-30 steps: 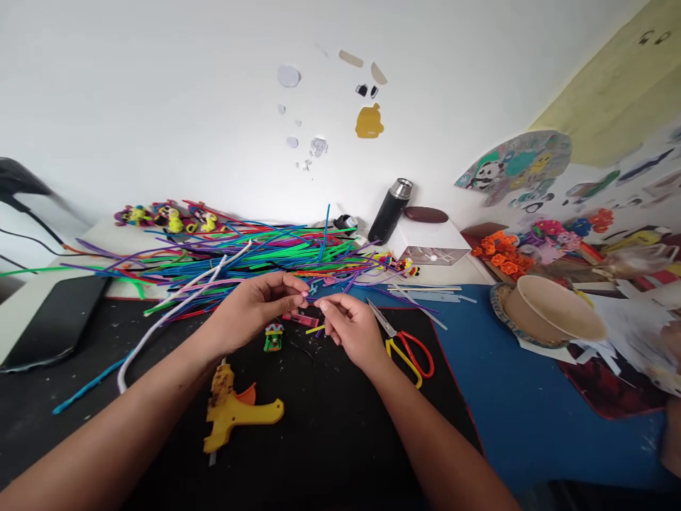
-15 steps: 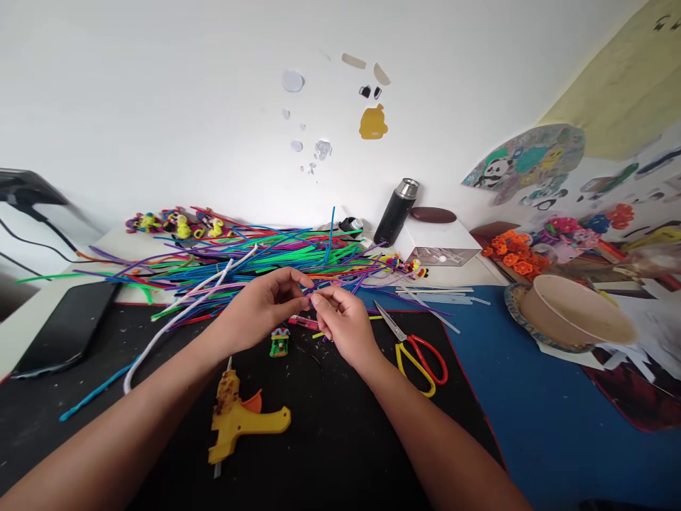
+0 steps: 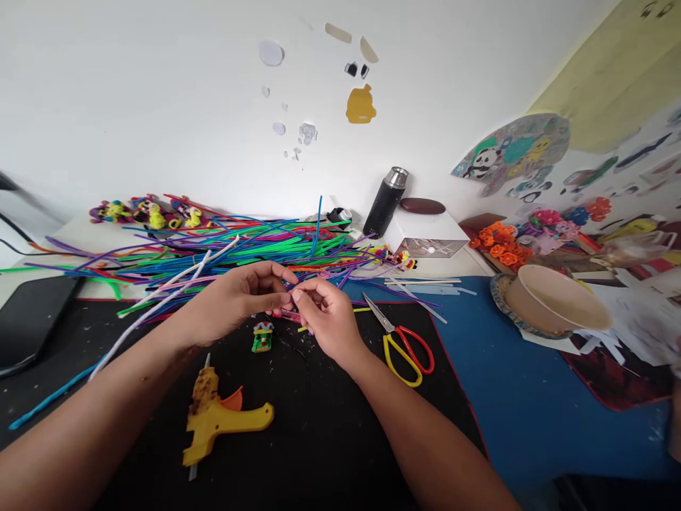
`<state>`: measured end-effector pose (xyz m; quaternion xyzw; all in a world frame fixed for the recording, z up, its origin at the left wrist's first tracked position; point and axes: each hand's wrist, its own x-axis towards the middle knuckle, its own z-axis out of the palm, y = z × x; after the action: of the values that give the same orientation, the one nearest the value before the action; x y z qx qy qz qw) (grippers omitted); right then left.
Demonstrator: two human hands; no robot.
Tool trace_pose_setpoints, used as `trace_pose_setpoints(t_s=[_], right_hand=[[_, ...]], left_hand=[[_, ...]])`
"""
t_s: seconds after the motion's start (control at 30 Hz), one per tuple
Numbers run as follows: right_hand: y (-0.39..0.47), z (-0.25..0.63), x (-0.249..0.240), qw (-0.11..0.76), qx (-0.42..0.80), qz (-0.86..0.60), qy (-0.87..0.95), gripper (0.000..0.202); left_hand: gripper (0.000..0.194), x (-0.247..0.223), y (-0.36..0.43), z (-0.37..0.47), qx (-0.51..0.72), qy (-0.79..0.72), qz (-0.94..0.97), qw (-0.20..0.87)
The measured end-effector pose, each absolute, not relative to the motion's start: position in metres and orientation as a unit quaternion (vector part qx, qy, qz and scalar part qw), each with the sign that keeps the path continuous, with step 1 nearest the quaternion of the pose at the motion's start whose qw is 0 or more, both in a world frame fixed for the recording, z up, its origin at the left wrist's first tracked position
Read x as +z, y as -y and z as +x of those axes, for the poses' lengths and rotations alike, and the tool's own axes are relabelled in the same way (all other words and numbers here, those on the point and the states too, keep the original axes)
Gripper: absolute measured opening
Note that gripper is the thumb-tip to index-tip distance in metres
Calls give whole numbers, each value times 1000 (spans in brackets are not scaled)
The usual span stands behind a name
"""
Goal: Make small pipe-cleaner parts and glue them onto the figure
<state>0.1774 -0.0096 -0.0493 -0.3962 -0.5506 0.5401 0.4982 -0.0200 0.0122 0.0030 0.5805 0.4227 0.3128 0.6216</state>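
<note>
The bare left hand (image 3: pixel 250 298) and bare right hand (image 3: pixel 330 319) meet at the fingertips above the black, red-edged mat (image 3: pixel 319 426); whether either clamps anything I cannot tell. Just below them sits a small green figure with a blue zigzag top (image 3: pixel 262 338), near the yellow plastic glue gun (image 3: pixel 218 419)

Bare arms, uncovered from the fingertips to the lower edge of view.
The left forearm (image 3: pixel 122 397) and right forearm (image 3: pixel 420 429) are smooth, broadening from narrower wrists towards the elbow end, and a small round spot marks the left one. The left grip (image 3: pixel 231 301) and right grip (image 3: pixel 335 323) are plain ungloved hands with slim fingers; finer nail detail is too small to tell.
</note>
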Motion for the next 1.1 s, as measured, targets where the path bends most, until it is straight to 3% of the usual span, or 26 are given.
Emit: trace_pose_setpoints(t_s=[0.6, 1.1], right_hand=[[11, 197, -46, 524, 539, -411, 516, 30], [13, 198, -44, 485, 563, -413, 526, 41]], left_hand=[[50, 5, -7, -13, 267, -436, 654, 557], [55, 3, -7, -13, 270, -477, 661, 512]])
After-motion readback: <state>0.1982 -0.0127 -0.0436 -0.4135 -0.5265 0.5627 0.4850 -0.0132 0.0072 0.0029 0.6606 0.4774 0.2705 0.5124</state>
